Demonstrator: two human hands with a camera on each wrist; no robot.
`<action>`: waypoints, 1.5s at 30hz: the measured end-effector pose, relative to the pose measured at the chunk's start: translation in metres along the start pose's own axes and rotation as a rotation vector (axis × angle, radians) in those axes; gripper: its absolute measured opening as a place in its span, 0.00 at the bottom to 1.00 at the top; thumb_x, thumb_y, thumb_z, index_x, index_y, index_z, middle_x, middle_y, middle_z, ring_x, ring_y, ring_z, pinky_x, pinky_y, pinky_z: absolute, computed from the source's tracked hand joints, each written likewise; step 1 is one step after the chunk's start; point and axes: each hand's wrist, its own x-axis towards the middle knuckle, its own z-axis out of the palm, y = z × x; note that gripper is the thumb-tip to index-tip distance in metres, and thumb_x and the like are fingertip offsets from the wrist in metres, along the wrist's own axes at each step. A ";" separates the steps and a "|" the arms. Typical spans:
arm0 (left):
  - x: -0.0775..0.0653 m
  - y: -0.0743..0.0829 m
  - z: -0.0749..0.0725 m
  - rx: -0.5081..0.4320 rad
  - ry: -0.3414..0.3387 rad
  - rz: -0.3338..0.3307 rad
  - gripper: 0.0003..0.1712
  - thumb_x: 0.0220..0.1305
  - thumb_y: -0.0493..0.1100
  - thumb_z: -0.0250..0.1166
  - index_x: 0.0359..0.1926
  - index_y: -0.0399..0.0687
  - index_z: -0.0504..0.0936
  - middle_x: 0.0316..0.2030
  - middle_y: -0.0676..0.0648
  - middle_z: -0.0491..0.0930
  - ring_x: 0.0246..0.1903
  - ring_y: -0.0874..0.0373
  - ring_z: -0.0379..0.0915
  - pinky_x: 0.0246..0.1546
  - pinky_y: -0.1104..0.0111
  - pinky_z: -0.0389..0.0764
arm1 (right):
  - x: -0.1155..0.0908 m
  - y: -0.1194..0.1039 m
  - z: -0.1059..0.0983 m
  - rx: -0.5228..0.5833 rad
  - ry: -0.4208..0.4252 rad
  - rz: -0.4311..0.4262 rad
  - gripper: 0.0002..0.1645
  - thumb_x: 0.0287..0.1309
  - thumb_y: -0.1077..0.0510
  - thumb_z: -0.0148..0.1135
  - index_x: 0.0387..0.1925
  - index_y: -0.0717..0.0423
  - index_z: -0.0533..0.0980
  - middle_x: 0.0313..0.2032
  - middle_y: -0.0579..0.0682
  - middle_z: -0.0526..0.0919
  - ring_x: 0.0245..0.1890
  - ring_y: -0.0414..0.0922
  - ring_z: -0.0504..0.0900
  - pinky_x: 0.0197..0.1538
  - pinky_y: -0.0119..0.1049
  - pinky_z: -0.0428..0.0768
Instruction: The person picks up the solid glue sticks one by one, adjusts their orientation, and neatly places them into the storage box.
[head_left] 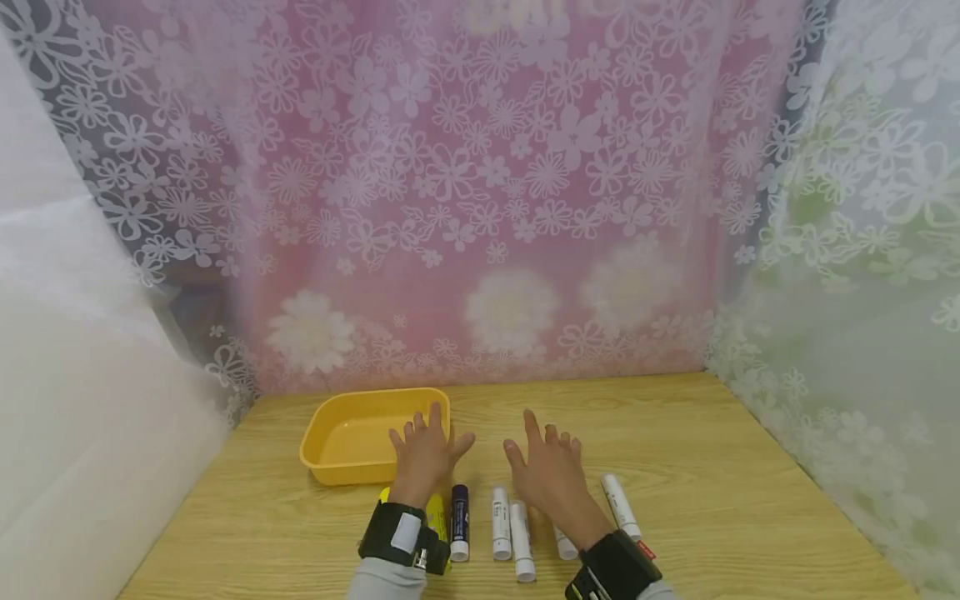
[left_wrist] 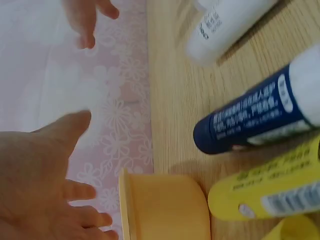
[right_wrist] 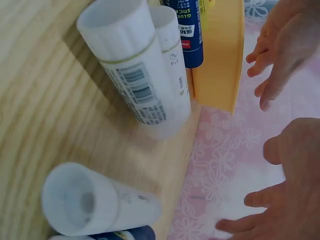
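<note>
My left hand (head_left: 425, 458) hovers with spread fingers over the right part of a yellow plastic tub (head_left: 322, 467). My right hand (head_left: 553, 473) is held above the table, fingers spread, above several white glue sticks (head_left: 501, 525). Neither hand holds anything. Between the hands and nearer to me lies a navy glue stick (head_left: 460, 517) with a white end. Beside it is a yellow glue stick (left_wrist: 270, 185), partly hidden by my left wrist in the head view. One white stick (head_left: 620, 504) lies apart on the right; another (head_left: 566, 546) is partly covered by my right hand.
The wood-grain table (head_left: 697, 467) is bordered by a pink flowered curtain (head_left: 487, 208) behind. White sheeting (head_left: 90, 333) hangs at the left and a flowered translucent sheet (head_left: 847, 375) at the right. In the right wrist view a navy stick (right_wrist: 137, 234) shows at the bottom edge.
</note>
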 end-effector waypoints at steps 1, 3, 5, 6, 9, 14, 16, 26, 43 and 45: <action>0.003 -0.002 0.000 0.000 0.015 0.010 0.43 0.68 0.58 0.65 0.71 0.32 0.65 0.65 0.23 0.69 0.66 0.26 0.64 0.71 0.32 0.49 | 0.002 -0.002 0.000 -0.002 0.002 -0.010 0.38 0.77 0.42 0.47 0.76 0.60 0.59 0.63 0.73 0.74 0.64 0.73 0.71 0.70 0.69 0.58; 0.007 -0.005 -0.002 0.017 0.039 0.032 0.36 0.70 0.54 0.64 0.65 0.29 0.71 0.59 0.26 0.77 0.61 0.29 0.72 0.71 0.34 0.53 | 0.008 -0.006 -0.001 -0.010 -0.001 -0.026 0.38 0.76 0.42 0.49 0.74 0.63 0.62 0.55 0.70 0.81 0.56 0.68 0.79 0.66 0.65 0.67; 0.012 -0.009 -0.004 0.046 0.065 0.052 0.29 0.70 0.50 0.64 0.60 0.29 0.76 0.52 0.29 0.82 0.55 0.31 0.78 0.70 0.34 0.58 | 0.012 -0.009 -0.001 0.006 -0.010 -0.041 0.36 0.75 0.43 0.51 0.71 0.65 0.66 0.46 0.66 0.86 0.45 0.62 0.85 0.58 0.59 0.77; 0.014 -0.011 -0.006 0.057 0.080 0.060 0.26 0.70 0.48 0.64 0.57 0.29 0.78 0.49 0.30 0.84 0.52 0.32 0.80 0.68 0.35 0.61 | 0.014 -0.011 -0.001 0.022 -0.016 -0.045 0.36 0.75 0.43 0.52 0.70 0.65 0.67 0.43 0.65 0.86 0.43 0.60 0.86 0.55 0.57 0.80; 0.021 -0.018 -0.012 0.060 0.112 0.084 0.15 0.70 0.42 0.63 0.45 0.30 0.81 0.30 0.37 0.85 0.32 0.42 0.84 0.46 0.51 0.83 | 0.019 -0.016 -0.001 0.067 -0.030 -0.053 0.35 0.74 0.44 0.53 0.68 0.66 0.69 0.43 0.65 0.86 0.42 0.59 0.86 0.48 0.54 0.85; 0.035 -0.029 -0.015 0.076 0.197 0.142 0.08 0.69 0.36 0.61 0.33 0.33 0.79 0.15 0.47 0.67 0.14 0.57 0.65 0.13 0.71 0.64 | 0.026 -0.027 0.000 0.094 -0.008 -0.109 0.29 0.73 0.49 0.56 0.62 0.69 0.74 0.46 0.66 0.86 0.44 0.59 0.87 0.47 0.51 0.86; 0.041 -0.035 -0.014 0.124 0.277 0.182 0.08 0.67 0.34 0.61 0.31 0.34 0.78 0.13 0.48 0.66 0.13 0.57 0.66 0.12 0.69 0.65 | 0.029 -0.032 0.002 0.099 -0.009 -0.133 0.27 0.73 0.51 0.56 0.59 0.70 0.75 0.40 0.63 0.87 0.36 0.55 0.87 0.40 0.47 0.86; 0.060 -0.055 -0.034 0.149 0.292 0.122 0.11 0.63 0.31 0.58 0.23 0.34 0.76 0.14 0.49 0.62 0.10 0.55 0.63 0.08 0.68 0.63 | 0.047 -0.055 0.015 0.099 -0.035 -0.148 0.23 0.74 0.50 0.54 0.54 0.65 0.79 0.39 0.57 0.87 0.31 0.47 0.84 0.36 0.40 0.83; 0.080 -0.116 -0.068 0.390 0.088 -0.207 0.22 0.68 0.39 0.56 0.50 0.19 0.78 0.46 0.23 0.80 0.47 0.30 0.78 0.53 0.43 0.80 | 0.062 -0.071 0.027 0.008 -0.116 -0.074 0.24 0.74 0.47 0.55 0.53 0.64 0.78 0.28 0.50 0.77 0.26 0.44 0.75 0.28 0.33 0.74; 0.078 -0.123 -0.068 0.392 0.070 -0.247 0.25 0.69 0.40 0.55 0.53 0.17 0.75 0.48 0.20 0.79 0.48 0.29 0.77 0.52 0.43 0.80 | 0.062 -0.072 0.030 0.021 -0.132 -0.070 0.23 0.74 0.47 0.55 0.53 0.64 0.79 0.26 0.50 0.77 0.25 0.44 0.76 0.26 0.33 0.74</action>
